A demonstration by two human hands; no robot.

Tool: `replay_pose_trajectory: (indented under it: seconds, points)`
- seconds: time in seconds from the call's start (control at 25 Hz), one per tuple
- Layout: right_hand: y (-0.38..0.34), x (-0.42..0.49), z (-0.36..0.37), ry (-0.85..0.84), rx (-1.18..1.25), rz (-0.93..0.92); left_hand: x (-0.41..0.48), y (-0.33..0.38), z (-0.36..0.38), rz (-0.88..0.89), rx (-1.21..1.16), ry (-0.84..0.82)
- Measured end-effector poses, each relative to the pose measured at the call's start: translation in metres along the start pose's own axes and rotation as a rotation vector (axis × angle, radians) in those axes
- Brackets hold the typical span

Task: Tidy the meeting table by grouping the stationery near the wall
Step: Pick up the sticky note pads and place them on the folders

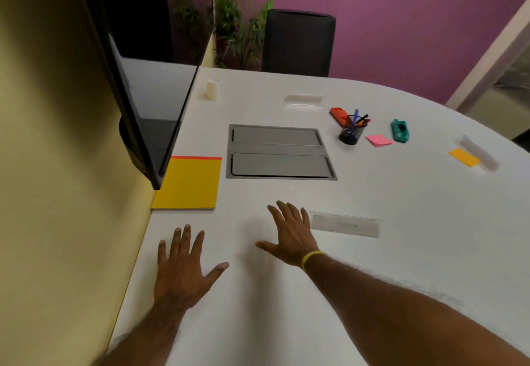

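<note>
A yellow notepad (187,183) with a red top edge lies against the yellow wall (57,165). My left hand (180,265) and my right hand (289,236) rest flat on the white table (372,265), fingers spread, holding nothing. Far right of them stand a black pen holder (351,130) with pens, an orange stapler (339,115), pink sticky notes (378,140), a teal tape dispenser (400,130) and an orange sticky pad (464,157).
A grey cable hatch (279,152) sits in the table's middle. Clear name-card holders lie by my right hand (347,224), at the back (304,99) and far right (479,152). A paper cup (212,89) stands near the wall. A wall screen (137,93) overhangs the left; a black chair (298,41) stands behind.
</note>
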State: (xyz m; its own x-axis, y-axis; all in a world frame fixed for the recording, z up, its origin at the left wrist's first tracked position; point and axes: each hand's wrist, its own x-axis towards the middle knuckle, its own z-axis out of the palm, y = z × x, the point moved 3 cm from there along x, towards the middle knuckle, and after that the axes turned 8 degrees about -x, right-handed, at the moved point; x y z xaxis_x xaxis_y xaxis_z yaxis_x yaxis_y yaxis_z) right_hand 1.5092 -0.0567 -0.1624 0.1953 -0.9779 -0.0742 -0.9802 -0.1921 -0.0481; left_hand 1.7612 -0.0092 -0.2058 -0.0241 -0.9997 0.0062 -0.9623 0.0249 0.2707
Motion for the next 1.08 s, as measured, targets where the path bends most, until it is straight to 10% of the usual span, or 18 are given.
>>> replay_pose_trajectory:
  seconds: [1.08]
  points:
    - [0.421,-0.444,-0.126,0.005,-0.097,0.367,-0.193,0.556,-0.085,0.468,0.099,0.068]
